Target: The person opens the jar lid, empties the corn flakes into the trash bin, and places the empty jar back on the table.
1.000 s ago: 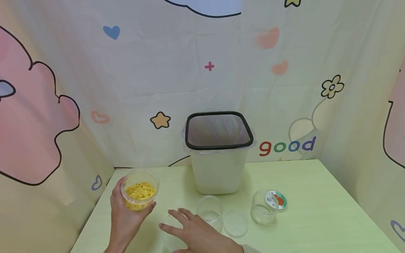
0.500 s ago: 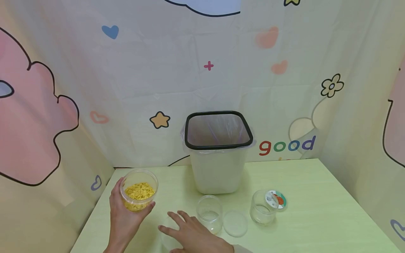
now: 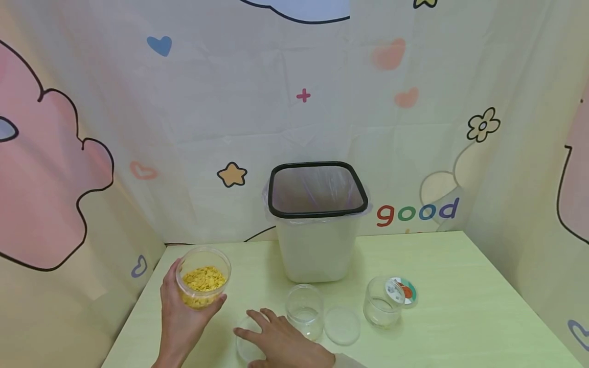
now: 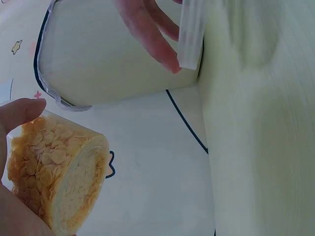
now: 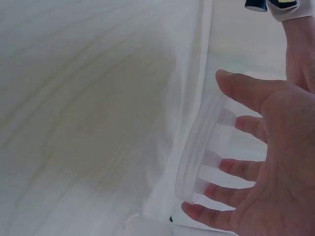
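Observation:
My left hand [image 3: 184, 306] grips a clear plastic jar [image 3: 204, 295] of yellow flakes [image 3: 204, 279], tilted and uncapped at the left. In the left wrist view the flakes [image 4: 44, 162] show through the jar's side and base. My right hand [image 3: 285, 337] spreads its fingers over a translucent round lid [image 3: 246, 345] low in the middle of the head view. The right wrist view shows thumb and fingertips round the rim of this lid [image 5: 202, 147]. It appears raised off the table in the left wrist view.
A clear jar [image 3: 304, 306] stands beside the right hand, with another translucent lid [image 3: 342, 325] next to it. Farther right is a second clear jar [image 3: 382, 309], with a printed lid [image 3: 407, 292] behind it. A lined white bin [image 3: 317, 250] with black rim stands at the back.
The right hand has shifted slightly, and the lid under it shows more plainly. The left hand and its jar stay nearly still.

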The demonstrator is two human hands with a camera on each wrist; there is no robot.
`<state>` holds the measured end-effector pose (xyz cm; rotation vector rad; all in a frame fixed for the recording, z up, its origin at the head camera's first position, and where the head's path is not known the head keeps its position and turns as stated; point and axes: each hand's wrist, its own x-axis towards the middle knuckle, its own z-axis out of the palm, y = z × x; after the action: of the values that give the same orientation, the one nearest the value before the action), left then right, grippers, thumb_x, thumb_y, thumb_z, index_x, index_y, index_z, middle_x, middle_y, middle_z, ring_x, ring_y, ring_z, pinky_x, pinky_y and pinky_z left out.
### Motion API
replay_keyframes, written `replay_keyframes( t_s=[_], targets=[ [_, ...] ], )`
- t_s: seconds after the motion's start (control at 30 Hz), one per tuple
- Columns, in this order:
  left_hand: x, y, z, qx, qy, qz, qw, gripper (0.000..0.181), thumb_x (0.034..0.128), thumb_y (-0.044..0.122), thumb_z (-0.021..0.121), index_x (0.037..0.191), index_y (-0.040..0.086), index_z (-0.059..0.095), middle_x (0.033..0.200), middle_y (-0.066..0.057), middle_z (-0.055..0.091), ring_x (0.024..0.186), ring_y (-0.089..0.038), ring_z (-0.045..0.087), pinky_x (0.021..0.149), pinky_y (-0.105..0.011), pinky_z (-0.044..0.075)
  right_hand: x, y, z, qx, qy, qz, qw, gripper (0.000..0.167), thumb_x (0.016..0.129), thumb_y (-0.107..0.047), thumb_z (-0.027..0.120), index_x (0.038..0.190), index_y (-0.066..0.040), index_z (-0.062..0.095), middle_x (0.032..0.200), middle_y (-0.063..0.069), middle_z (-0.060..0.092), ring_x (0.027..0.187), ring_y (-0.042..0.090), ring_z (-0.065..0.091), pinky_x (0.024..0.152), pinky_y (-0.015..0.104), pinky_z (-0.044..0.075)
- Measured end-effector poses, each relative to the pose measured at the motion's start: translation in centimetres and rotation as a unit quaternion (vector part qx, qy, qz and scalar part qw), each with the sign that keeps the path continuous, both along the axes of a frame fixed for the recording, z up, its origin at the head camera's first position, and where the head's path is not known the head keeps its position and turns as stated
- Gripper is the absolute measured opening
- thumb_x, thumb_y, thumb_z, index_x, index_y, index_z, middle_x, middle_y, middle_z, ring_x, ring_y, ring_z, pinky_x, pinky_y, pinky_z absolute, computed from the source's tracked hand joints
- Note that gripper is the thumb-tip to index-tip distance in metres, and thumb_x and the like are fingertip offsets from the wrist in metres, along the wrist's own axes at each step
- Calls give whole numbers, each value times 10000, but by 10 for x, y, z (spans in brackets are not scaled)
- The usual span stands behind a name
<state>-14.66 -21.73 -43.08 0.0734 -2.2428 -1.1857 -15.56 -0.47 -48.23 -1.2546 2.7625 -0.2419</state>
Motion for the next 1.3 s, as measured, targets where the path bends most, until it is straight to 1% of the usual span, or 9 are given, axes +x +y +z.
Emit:
replay_keyframes(
  t_s=[0.23, 0.33, 0.47, 0.67, 0.77, 0.9, 1.13, 1.3],
  targets=[
    [-2, 0, -2, -42, -52, 12, 10000, 1214, 586, 135, 939, 1547, 209, 201, 1460, -184, 345, 1320, -357, 365, 1020, -665, 355, -4, 0, -10, 53, 464, 38, 9989, 704, 863, -527, 683, 1485, -418, 373, 1544, 29, 362, 1351, 269, 435, 936, 416, 514],
    [-2, 0, -2, -39, -75, 14, 10000, 1215, 587, 133, 938, 1548, 214, 199, 1458, -185, 344, 1319, -360, 366, 1019, -667, 356, -6, 0, -13, 28, 434, -41, 9990, 710, 854, -519, 697, 1481, -416, 381, 1540, 24, 368, 1354, 271, 430, 951, 429, 503],
    [-2, 0, -1, -35, -156, -7, 9999, 1218, 600, 146, 935, 1554, 221, 181, 1461, -190, 337, 1317, -360, 361, 1015, -695, 355, -9, 2, -14, 23, 333, -243, 9991, 710, 842, -512, 713, 1470, -430, 393, 1541, 7, 374, 1365, 268, 421, 964, 464, 499],
    [-3, 1, -1, 3, -254, -26, 9997, 1218, 611, 163, 934, 1557, 226, 169, 1469, -175, 332, 1332, -365, 351, 1024, -699, 345, -15, 5, -16, 73, 82, -541, 9985, 708, 825, -505, 732, 1452, -454, 408, 1553, -22, 357, 1373, 276, 417, 968, 516, 496],
    [-3, 1, -1, 19, -247, -27, 9997, 1217, 609, 164, 935, 1556, 222, 174, 1468, -175, 335, 1335, -371, 352, 1027, -687, 344, -18, 7, -18, 135, 124, -622, 9979, 709, 813, -513, 741, 1444, -457, 420, 1547, -18, 362, 1368, 281, 425, 971, 515, 491],
    [-4, 1, -1, 23, -258, -40, 9997, 1218, 611, 173, 936, 1558, 224, 172, 1469, -175, 334, 1336, -371, 350, 1025, -685, 344, -21, 8, -20, 188, 278, -669, 9972, 694, 798, -526, 750, 1422, -446, 457, 1517, -6, 403, 1340, 270, 452, 953, 473, 492],
    [-4, 2, -2, -16, -146, -13, 9999, 1220, 592, 153, 941, 1553, 217, 192, 1453, -166, 352, 1323, -355, 363, 1023, -660, 354, -20, 8, -19, 166, -58, -836, 9963, 647, 784, -516, 760, 1377, -431, 515, 1482, -23, 446, 1328, 253, 442, 965, 463, 468],
    [-4, 2, -3, -37, -114, 5, 9999, 1219, 586, 144, 942, 1551, 209, 199, 1450, -170, 358, 1322, -357, 365, 1023, -651, 355, -20, 9, -20, 149, 40, -776, 9969, 641, 781, -518, 761, 1369, -415, 527, 1479, -18, 449, 1337, 264, 439, 987, 473, 461]
  ],
)
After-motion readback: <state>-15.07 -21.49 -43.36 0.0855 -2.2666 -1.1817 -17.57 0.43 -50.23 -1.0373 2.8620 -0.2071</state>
